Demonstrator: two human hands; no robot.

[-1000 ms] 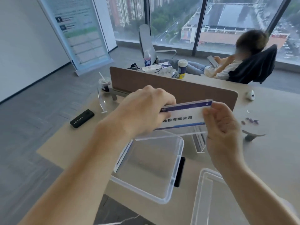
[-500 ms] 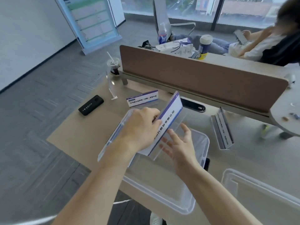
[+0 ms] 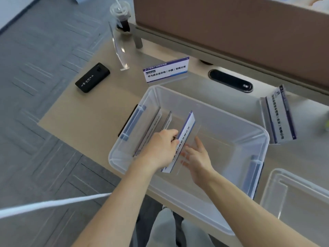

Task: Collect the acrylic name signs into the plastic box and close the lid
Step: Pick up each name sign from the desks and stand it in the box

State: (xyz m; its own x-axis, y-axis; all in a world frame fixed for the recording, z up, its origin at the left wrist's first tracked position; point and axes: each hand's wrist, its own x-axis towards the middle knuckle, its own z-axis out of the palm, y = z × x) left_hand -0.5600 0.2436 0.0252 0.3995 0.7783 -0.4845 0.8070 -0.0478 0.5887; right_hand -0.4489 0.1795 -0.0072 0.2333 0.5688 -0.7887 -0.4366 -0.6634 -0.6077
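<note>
— Since half a second ago we have lowered the name sign (image 3: 185, 132) from above the rim down into the plastic box (image 3: 204, 102), and our view has tipped closer over it.

— How does our left hand (image 3: 161, 148) stand?

— Its grip is closed on the sign's upper edge, near the end closest to us. Our right hand (image 3: 197, 157) lies open with fingers (image 3: 199, 143) spread, flat against the sign's clear face; it steadies the sign and clasps nothing.

— And the sign itself?

— It stands on edge and tilted, inside the box, its far end reaching away from the grip toward the far wall.

— What lies beside the grip?

— To its left, between it and the box's left wall, two more signs (image 3: 156, 129) stand on edge inside the box. Beyond the grip, outside the far rim, another sign (image 3: 166, 72) stands upright on the surface (image 3: 85, 111). Far to the right of the grip, outside the box, stands a group of signs (image 3: 279, 114); how many, we cannot tell.

— And the lid?

— The lid (image 3: 299, 196) lies on the surface to the right of our right forearm, just beside the box. Well to the left and beyond the grip rests a black case (image 3: 92, 77), and farther off a drink cup (image 3: 122, 15) with a straw.
</note>
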